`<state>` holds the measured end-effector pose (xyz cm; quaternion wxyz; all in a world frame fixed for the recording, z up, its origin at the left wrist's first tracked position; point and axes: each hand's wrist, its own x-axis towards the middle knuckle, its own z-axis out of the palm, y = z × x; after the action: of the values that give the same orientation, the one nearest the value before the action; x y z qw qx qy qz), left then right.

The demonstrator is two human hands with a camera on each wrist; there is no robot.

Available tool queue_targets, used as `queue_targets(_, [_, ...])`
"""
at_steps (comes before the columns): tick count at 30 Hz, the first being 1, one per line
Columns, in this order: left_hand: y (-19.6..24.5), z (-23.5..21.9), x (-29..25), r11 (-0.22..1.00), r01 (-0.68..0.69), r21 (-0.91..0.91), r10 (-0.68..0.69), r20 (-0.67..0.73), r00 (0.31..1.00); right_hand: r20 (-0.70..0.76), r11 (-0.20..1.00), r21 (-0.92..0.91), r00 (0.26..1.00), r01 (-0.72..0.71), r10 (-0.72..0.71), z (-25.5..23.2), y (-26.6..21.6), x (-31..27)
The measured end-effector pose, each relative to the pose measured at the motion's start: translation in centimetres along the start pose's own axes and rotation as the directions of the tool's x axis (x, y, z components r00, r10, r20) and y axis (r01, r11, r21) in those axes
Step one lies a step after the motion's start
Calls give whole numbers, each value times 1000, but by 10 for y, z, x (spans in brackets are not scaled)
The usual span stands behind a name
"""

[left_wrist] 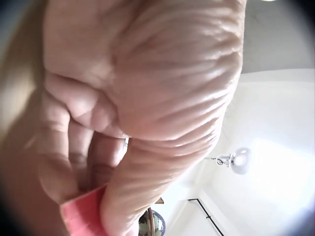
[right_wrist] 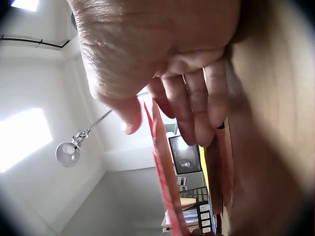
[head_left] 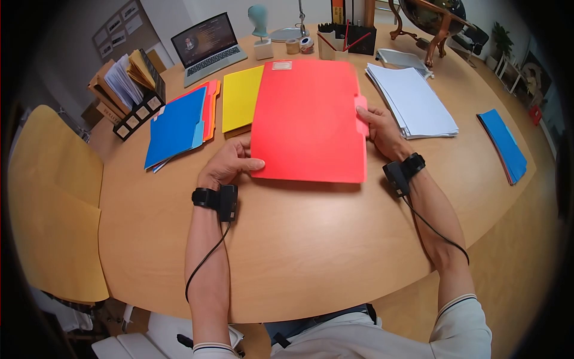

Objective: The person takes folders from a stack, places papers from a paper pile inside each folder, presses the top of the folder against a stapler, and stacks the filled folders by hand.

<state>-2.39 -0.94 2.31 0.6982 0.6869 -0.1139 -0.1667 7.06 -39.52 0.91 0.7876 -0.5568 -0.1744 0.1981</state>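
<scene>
A red file folder (head_left: 308,125) with a small label at its top left is in front of me in the head view, its near edge above the wooden table (head_left: 299,251). My left hand (head_left: 227,161) pinches its lower left corner, thumb on top and fingers beneath. In the left wrist view, the folder's corner (left_wrist: 83,214) shows between thumb and fingers. At the tab on the right edge, my right hand (head_left: 385,128) holds the folder with the thumb over it. The right wrist view shows the folder edge-on between thumb (right_wrist: 129,118) and extended fingers.
Left of the folder lie a yellow folder (head_left: 239,99) and a blue folder (head_left: 173,128) over others, near a file holder (head_left: 140,116). White papers (head_left: 412,102) lie right, with a blue stack (head_left: 502,146) at the table's edge. A laptop (head_left: 206,45) and pen holder (head_left: 335,45) stand behind.
</scene>
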Motion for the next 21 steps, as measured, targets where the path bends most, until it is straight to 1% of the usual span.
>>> queue_targets(1, [1,3,1,994,22,111,-28,57,998,-60,1000,-10,998,9,-9,1,0,-1])
queue_targets(2, [3,6,1,994,22,110,-28,57,998,-120,1000,-21,993,16,-18,3,0,-3])
queue_targets(3, [11,15,-2,997,45,65,-45,-2,999,-120,1000,-21,993,16,-18,4,-2,-5])
queue_targets(4, [16,20,-3,998,66,19,-65,-60,996,-95,1000,19,995,22,-20,5,-5,-7])
queue_targets(5, [12,16,-1,998,67,20,-66,-59,996,-71,998,59,997,27,-23,5,-6,-9])
queue_targets(6, [3,8,4,993,-35,-109,17,-155,988,-72,998,59,997,29,-24,6,-5,-9])
queue_targets(7, [-1,4,8,963,-147,-226,86,-260,962,-63,996,90,998,22,-16,8,-4,-8])
queue_targets(8, [-7,1,11,963,-147,-224,86,-259,962,-53,993,120,999,15,-9,9,-4,-8])
queue_targets(9, [-7,2,12,964,-230,-131,151,-444,883,-53,993,120,999,16,-10,7,-3,-8])
queue_targets(10, [-7,2,13,956,-294,-24,220,-604,766,29,996,72,998,-61,59,5,-2,-8])
queue_targets(11, [-8,2,15,955,-294,-23,221,-604,766,107,991,18,986,-134,131,3,-2,-8])
queue_targets(12, [-5,6,16,944,-298,139,310,-676,668,140,989,23,980,-143,139,13,-6,-12])
queue_targets(13, [-2,8,17,914,-276,297,404,-723,561,140,989,24,980,-144,139,19,-7,-13])
queue_targets(14, [-7,3,21,914,-275,298,404,-723,560,183,988,18,971,-157,151,24,-7,-14])
queue_targets(15, [-11,-2,26,856,-270,440,512,-660,549,226,986,10,960,-169,162,28,-7,-15])
queue_targets(16, [-16,-7,29,777,-262,572,609,-582,538,235,981,34,956,-190,177,32,-5,-16])
queue_targets(17, [-22,-10,29,777,-261,572,610,-583,537,237,981,34,955,-191,177,32,-4,-15])
queue_targets(19, [-18,-1,26,731,-197,653,579,-441,686,240,985,-7,956,-171,167,32,-1,-13])
queue_targets(20, [-11,-6,20,769,26,639,365,-471,803,240,985,-7,956,-171,167,33,-1,-14])
queue_targets(21, [-9,-2,20,769,25,639,365,-470,803,225,983,-15,957,-182,181,33,-2,-15])
